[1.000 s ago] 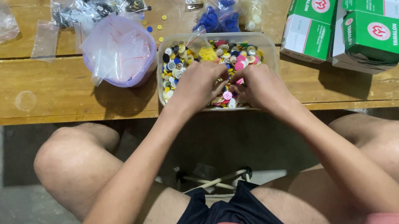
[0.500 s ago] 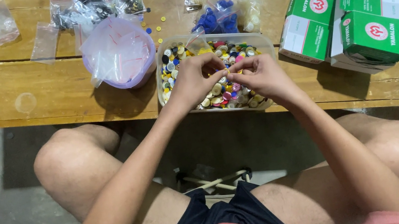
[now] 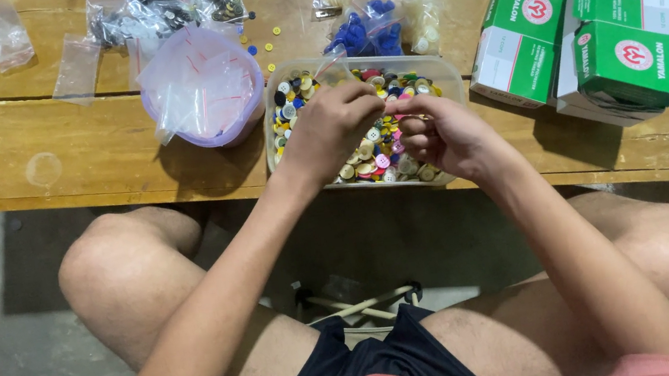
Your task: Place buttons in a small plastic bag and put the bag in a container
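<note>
Both hands have lifted out of the buttons since a second ago: then they were pressed down into the tray, now they hover just above it, fingertips meeting. Left hand (image 3: 332, 130) is curled, thumb and forefinger pinched together; right hand (image 3: 437, 132) is likewise curled, fingers drawn toward the left hand's tips. Something small sits between the fingertips, too small to identify. The tray and table items have not shifted.

One clear plastic tray (image 3: 442, 68) holds mixed buttons (image 3: 368, 161) of white, yellow, blue, pink and black, too many to count. It sits at the near edge of the wooden table (image 3: 16, 154), its near wall almost flush with the table edge, directly beneath the hands.

Left of the tray, just beside it: one lilac bowl (image 3: 203, 89) stuffed with small clear bags. Far of the tray, touching its far rim: a bag of blue buttons (image 3: 356, 32) among other filled bags. A few loose buttons (image 3: 266, 39) lie between bowl and bags. Two empty clear bags (image 3: 7, 33) lie far left.

Right of the tray: three green-and-white boxes (image 3: 519, 40) showing, stacked close, near the table's right edge.

Open room: bare wood at near left of the bowl; a narrow strip between tray and boxes.
</note>
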